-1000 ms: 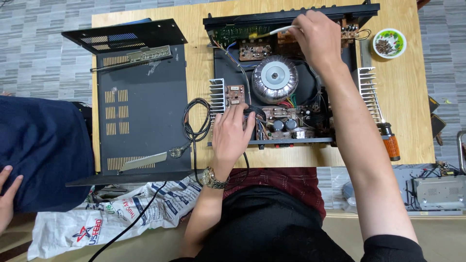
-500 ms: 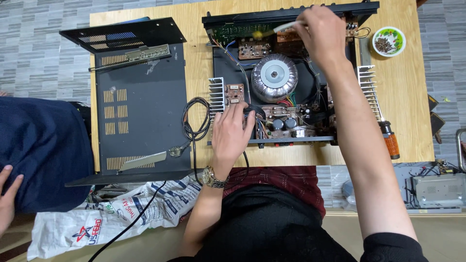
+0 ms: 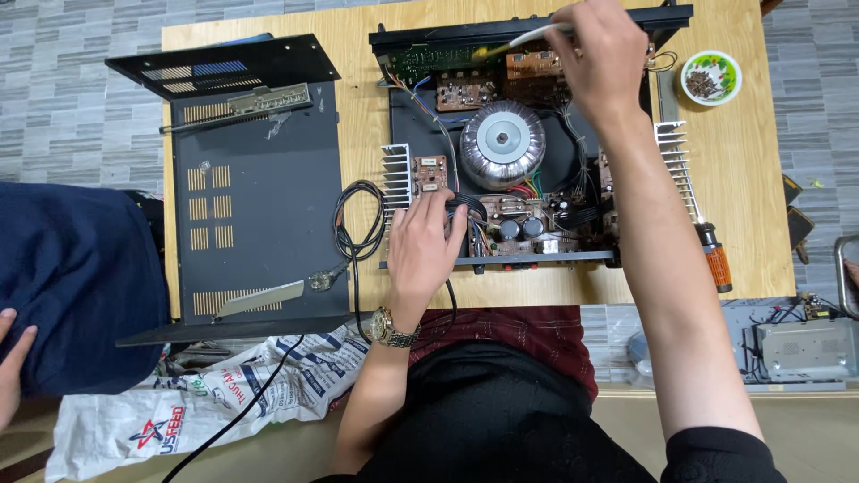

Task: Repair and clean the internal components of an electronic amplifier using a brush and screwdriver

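The right hand (image 3: 604, 54) is closed around the handle of a thin brush (image 3: 523, 40), whose pale shaft runs left from the fingers to a yellowish tip resting on the green circuit board (image 3: 416, 64) along the far wall of the open amplifier (image 3: 528, 161). The left hand (image 3: 425, 246) lies flat and open on the near left corner of the amplifier, its fingers spread over a bundle of black wires beside a small brown circuit board (image 3: 431, 174), holding nothing; a gold wristwatch (image 3: 391, 328) sits on that wrist. Between the two hands a big round silver transformer (image 3: 501, 143) fills the middle of the case, with dark capacitors (image 3: 519, 228) and tangled coloured wires just in front of it, and the right forearm crosses over the right side of the case, hiding part of what lies there. Finned heat sinks (image 3: 395, 174) stand at the left and right edges of the case. A black cable (image 3: 353, 237) loops on the wooden table (image 3: 358, 116) just left of the amplifier, and beyond it lies the removed black metal cover (image 3: 255, 197) with its vent slots. On the table's right side, an orange-handled screwdriver (image 3: 716, 259) lies near the heat sink, and a small green-rimmed bowl (image 3: 711, 79) of screws stands at the far corner. Below the table a printed plastic bag (image 3: 206, 402) lies on the floor, and another person's hand (image 3: 13, 358) and dark blue clothing (image 3: 72, 286) show at the left edge.
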